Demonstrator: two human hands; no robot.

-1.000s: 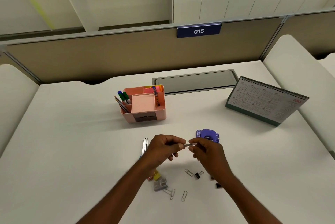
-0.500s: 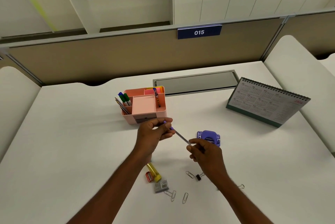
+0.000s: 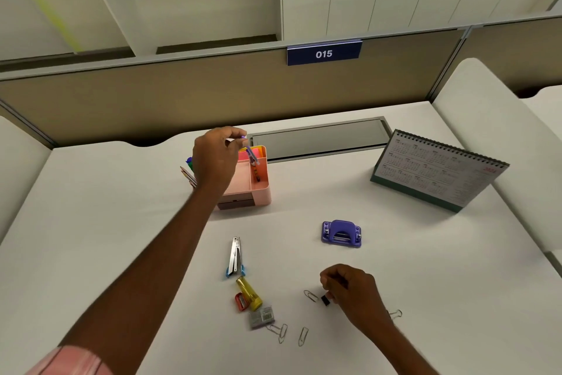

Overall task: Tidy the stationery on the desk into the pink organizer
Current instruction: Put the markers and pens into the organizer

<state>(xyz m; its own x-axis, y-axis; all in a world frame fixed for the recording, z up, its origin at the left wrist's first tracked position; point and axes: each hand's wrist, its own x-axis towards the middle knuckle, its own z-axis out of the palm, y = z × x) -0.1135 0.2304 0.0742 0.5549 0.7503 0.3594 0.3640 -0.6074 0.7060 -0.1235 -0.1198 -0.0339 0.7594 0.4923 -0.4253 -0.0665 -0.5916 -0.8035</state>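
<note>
The pink organizer [image 3: 243, 180] stands at the back middle of the desk [image 3: 91, 222]. It already holds some pens on its left side and coloured notes at the back. The left hand [image 3: 216, 159] is above it, fingers pinched on a purple pen [image 3: 251, 153] that points down into the right compartment. Much is left on the desk: a purple punch [image 3: 341, 234], a stapler [image 3: 235, 257], a yellow tube [image 3: 249, 292], a red sharpener [image 3: 240, 301], a box of staples [image 3: 262, 317] and several paper clips [image 3: 278, 331]. The right hand [image 3: 349, 289] is low on the desk, fingers curled and closing on a black binder clip [image 3: 324, 299]. I judge the task about half done
</note>
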